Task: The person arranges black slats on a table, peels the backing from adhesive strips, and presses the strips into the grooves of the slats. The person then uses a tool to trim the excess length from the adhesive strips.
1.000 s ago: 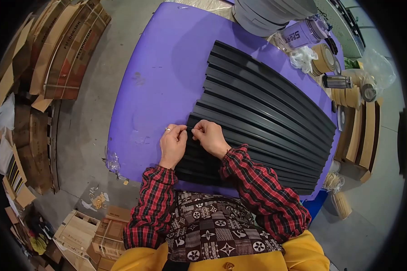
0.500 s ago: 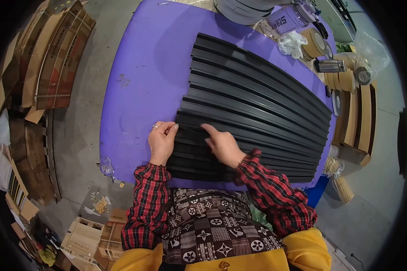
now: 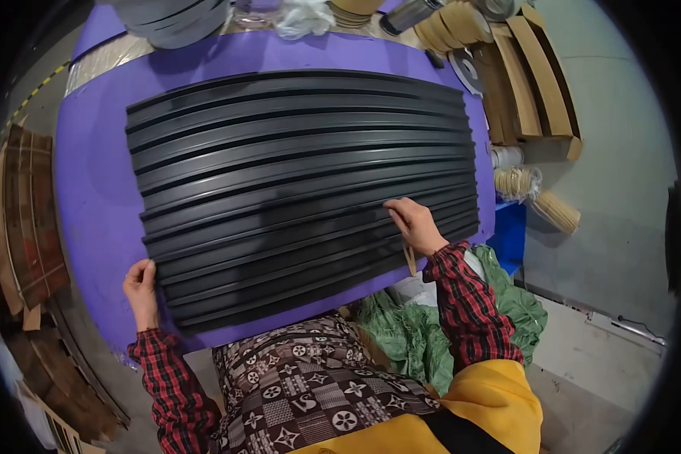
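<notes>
Catching pale glare along black strips (image 3: 303, 168), shadowing their lower middle; warping and blacking out toward edges.

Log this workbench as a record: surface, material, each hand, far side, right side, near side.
Surface: purple table
Material: black ribbed sheeting, lying flat
Left hand: fingertips at sheeting's left edge
Right hand: over sheeting, tan strip hanging below; contact unclear
Far side: grey bucket, white plastic bag
Right side: cardboard boxes
Near side: green sack
</notes>
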Action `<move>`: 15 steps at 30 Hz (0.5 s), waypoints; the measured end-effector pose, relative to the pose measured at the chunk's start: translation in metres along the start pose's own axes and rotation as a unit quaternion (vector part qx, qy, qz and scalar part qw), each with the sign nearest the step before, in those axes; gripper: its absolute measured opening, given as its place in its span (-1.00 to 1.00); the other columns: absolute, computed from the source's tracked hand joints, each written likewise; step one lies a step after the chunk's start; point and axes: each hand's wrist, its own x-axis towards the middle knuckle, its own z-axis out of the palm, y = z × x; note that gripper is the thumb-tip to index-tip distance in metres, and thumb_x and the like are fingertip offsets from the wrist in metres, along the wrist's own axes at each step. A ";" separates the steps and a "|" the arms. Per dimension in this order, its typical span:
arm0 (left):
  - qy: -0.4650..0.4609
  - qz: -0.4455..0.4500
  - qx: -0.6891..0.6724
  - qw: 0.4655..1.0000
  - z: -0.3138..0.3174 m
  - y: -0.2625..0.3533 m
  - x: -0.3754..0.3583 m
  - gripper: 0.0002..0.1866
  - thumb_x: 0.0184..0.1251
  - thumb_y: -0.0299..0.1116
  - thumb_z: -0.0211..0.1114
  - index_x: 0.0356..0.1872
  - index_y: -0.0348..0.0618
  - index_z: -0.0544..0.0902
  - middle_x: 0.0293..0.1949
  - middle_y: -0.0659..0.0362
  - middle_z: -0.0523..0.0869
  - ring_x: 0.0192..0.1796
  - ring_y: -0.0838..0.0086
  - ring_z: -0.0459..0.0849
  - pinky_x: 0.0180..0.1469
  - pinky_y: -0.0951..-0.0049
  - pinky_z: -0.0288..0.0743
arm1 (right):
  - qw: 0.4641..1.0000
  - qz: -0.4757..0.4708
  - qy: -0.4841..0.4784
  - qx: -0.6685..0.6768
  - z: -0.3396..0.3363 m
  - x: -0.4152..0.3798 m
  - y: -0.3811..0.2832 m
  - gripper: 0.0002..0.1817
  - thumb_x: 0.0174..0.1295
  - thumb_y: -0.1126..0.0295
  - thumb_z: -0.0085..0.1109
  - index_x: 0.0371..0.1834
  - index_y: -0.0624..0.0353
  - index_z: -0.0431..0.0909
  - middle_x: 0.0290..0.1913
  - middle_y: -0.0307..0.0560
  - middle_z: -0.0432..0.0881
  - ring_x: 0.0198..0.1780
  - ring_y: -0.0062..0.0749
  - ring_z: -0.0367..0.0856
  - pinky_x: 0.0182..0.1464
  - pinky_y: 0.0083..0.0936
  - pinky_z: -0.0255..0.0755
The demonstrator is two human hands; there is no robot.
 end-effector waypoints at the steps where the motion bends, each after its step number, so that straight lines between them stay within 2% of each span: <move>1: -0.003 -0.009 0.004 1.000 -0.002 0.002 0.000 -0.90 0.13 -0.42 0.26 -0.36 -0.22 0.61 -0.51 0.39 0.52 -0.48 0.77 0.36 -0.43 0.73 0.20 | 0.999 -0.001 0.039 0.023 0.002 -0.002 0.010 -0.86 0.11 0.52 0.07 -0.25 0.25 0.49 -0.45 -0.07 0.51 -0.43 -0.30 0.51 -0.36 -0.51 0.38; 2: -0.008 -0.005 0.003 1.000 -0.003 0.003 0.000 -0.91 0.14 -0.41 0.26 -0.37 -0.19 0.61 -0.53 0.43 0.50 -0.51 0.80 0.30 -0.47 0.74 0.12 | 0.999 0.005 0.046 0.025 0.001 -0.004 0.016 -0.86 0.11 0.52 0.07 -0.25 0.25 0.49 -0.45 -0.07 0.51 -0.43 -0.30 0.51 -0.36 -0.51 0.38; 4: -0.015 0.000 0.019 1.000 -0.002 0.008 0.000 -0.91 0.14 -0.40 0.26 -0.37 -0.19 0.61 -0.54 0.42 0.49 -0.52 0.79 0.29 -0.47 0.73 0.12 | 0.972 0.147 0.011 0.183 -0.002 -0.004 0.026 -0.88 0.12 0.47 0.13 -0.33 0.28 0.50 -0.55 -0.20 0.49 -0.48 -0.59 0.46 -0.39 -0.63 0.35; 5: -0.016 0.000 0.030 0.999 -0.003 0.010 -0.001 -0.90 0.15 -0.39 0.26 -0.38 -0.19 0.61 -0.55 0.42 0.48 -0.53 0.77 0.29 -0.47 0.72 0.12 | 0.971 0.151 0.016 0.187 0.001 -0.005 0.034 -0.88 0.12 0.47 0.13 -0.33 0.28 0.50 -0.55 -0.20 0.49 -0.48 -0.59 0.46 -0.39 -0.63 0.35; 7: -0.020 -0.006 0.040 0.999 -0.004 0.012 -0.001 -0.89 0.15 -0.38 0.25 -0.38 -0.19 0.61 -0.56 0.42 0.47 -0.53 0.77 0.29 -0.46 0.72 0.13 | 0.924 0.248 0.001 0.291 0.010 -0.004 0.050 -0.86 0.05 0.43 0.21 -0.42 0.29 0.53 -0.63 -0.27 0.47 -0.55 -0.74 0.36 -0.46 -0.72 0.30; 9: -0.022 -0.014 0.048 0.998 -0.003 0.014 -0.001 -0.89 0.16 -0.37 0.25 -0.38 -0.18 0.61 -0.57 0.41 0.47 -0.52 0.76 0.30 -0.46 0.71 0.14 | 0.924 0.251 0.009 0.289 0.019 -0.004 0.058 -0.86 0.03 0.43 0.24 -0.44 0.28 0.54 -0.65 -0.31 0.45 -0.56 -0.76 0.34 -0.47 -0.74 0.29; 15: -0.008 -0.035 0.080 0.996 -0.007 0.016 0.000 -0.86 0.15 -0.33 0.26 -0.37 -0.17 0.61 -0.54 0.40 0.51 -0.51 0.74 0.34 -0.42 0.71 0.20 | 0.939 0.236 0.020 0.249 0.034 0.001 0.071 -0.84 0.00 0.42 0.25 -0.47 0.30 0.53 -0.68 -0.23 0.46 -0.60 -0.68 0.36 -0.50 -0.69 0.30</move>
